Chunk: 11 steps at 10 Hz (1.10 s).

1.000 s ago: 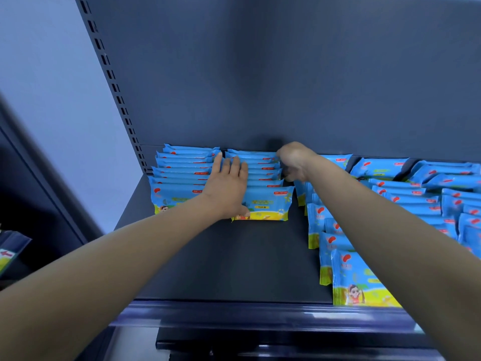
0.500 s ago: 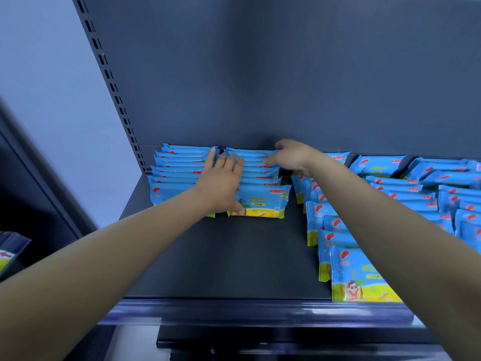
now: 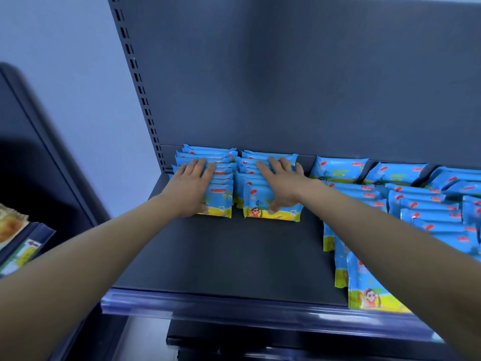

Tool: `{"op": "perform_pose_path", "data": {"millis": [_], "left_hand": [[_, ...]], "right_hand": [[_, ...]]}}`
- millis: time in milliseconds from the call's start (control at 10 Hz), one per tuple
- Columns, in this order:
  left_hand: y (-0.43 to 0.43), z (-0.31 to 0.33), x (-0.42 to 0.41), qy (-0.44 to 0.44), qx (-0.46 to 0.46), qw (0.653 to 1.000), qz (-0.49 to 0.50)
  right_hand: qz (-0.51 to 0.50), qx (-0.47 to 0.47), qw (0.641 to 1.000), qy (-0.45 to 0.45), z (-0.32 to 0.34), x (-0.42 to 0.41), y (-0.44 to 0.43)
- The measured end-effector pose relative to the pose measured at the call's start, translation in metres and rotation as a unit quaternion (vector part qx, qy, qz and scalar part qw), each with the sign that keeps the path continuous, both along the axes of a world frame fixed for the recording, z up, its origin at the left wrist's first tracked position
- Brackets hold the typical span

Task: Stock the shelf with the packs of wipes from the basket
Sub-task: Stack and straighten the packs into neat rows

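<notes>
At the left end of the shelf [image 3: 234, 256], my left hand [image 3: 191, 186] now lies flat, fingers straight, on the first row [image 3: 220, 204] of wipes. A second ago it was pressing the second row [image 3: 273, 213], so it has shifted one row over. My right hand [image 3: 282, 183] was curled at the back of that second row; it has come forward and now rests open, palm down, on top of it. Neither hand holds a pack.

Both rows stand on edge, leaning back toward the rear panel, just beside each other with a thin gap between them. Their fronts sit roughly level. Past a bare strip to the right, the other rows [image 3: 416, 204] run further forward, and one front pack [image 3: 372, 295] reaches the shelf's lip.

I take it the last pack is seated and I'm squaring the two rows with a flat press. They stop well short of the front edge, so there is room for more. The basket is out of view, so I can't tell how many packs are left. When I lift off, the leaning packs might slump forward.
</notes>
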<state>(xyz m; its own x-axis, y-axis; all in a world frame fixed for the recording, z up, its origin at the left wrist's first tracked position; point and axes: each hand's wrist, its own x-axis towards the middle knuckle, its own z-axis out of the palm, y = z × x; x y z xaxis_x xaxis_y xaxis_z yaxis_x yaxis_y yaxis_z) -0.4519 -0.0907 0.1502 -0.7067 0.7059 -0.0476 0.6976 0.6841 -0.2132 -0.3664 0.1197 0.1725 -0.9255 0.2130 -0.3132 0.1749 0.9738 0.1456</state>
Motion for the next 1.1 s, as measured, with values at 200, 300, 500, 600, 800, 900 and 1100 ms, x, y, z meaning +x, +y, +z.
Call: {"op": "perform_pose_path", "data": {"millis": [200,300,500,600,800,900,1100], "left_hand": [[0.014,0.0,0.01,-0.005,0.077,0.996,-0.037],[0.027,0.001,0.013,-0.014,0.13,0.989,-0.072],[0.038,-0.001,0.011,-0.005,0.162,0.983,-0.09],[0.041,-0.001,0.012,-0.04,0.179,0.978,-0.102],[0.041,-0.001,0.01,-0.049,0.188,0.975,-0.105],[0.042,-0.003,0.013,-0.018,0.163,0.981,-0.108],[0.052,-0.007,0.016,0.022,0.159,0.979,-0.123]], "right_hand": [[-0.011,-0.007,1.0,-0.012,0.008,0.005,0.003],[-0.073,0.011,0.997,0.013,0.021,0.013,0.004],[-0.202,-0.051,0.978,-0.011,0.032,0.018,0.001],[-0.22,-0.091,0.971,-0.001,0.029,0.014,-0.001],[-0.225,-0.132,0.965,-0.014,0.023,0.005,-0.002],[-0.241,-0.154,0.958,0.013,0.033,0.005,0.015],[-0.289,-0.189,0.935,0.08,0.041,0.006,0.015]]}}
